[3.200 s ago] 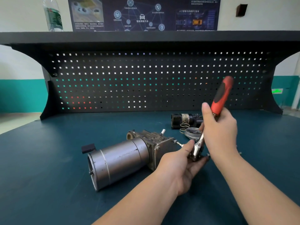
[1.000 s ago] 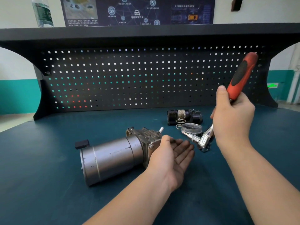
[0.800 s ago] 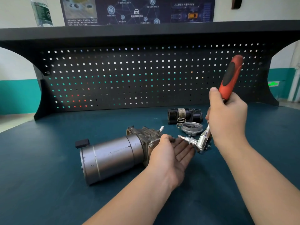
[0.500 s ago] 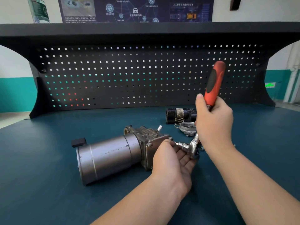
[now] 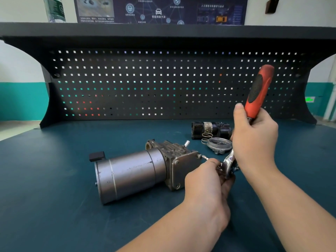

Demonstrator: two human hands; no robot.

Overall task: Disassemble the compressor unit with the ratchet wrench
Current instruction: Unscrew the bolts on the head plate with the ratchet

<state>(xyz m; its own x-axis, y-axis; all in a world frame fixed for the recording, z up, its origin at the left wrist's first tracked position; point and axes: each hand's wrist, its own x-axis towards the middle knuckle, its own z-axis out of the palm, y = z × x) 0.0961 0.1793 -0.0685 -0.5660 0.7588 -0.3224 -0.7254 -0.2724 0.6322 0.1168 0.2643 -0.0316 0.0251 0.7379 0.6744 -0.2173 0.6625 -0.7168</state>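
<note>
The compressor unit (image 5: pixel 138 173), a grey metal cylinder with a cast block at its right end, lies on its side on the dark teal bench top (image 5: pixel 54 197). My right hand (image 5: pixel 254 139) grips the ratchet wrench (image 5: pixel 259 90) by its red and black handle, which points up and to the right. The chrome ratchet head (image 5: pixel 228 161) sits just right of the block's end plate, its bit pointing at a bolt (image 5: pixel 203 157) on the plate's upper right corner. My left hand (image 5: pixel 207 184) curls around the head and bit from below.
Behind the hands lie a black cylindrical part (image 5: pixel 211 130), a wire spring (image 5: pixel 206 137) and a round metal cover (image 5: pixel 219 144). A black pegboard (image 5: pixel 145 84) walls off the back of the bench. A plastic bottle (image 5: pixel 54 9) stands on the shelf above.
The wrench head swung back in from the right to the block's end plate. My left hand, held flat and open a second ago, has closed around the head and bit.
</note>
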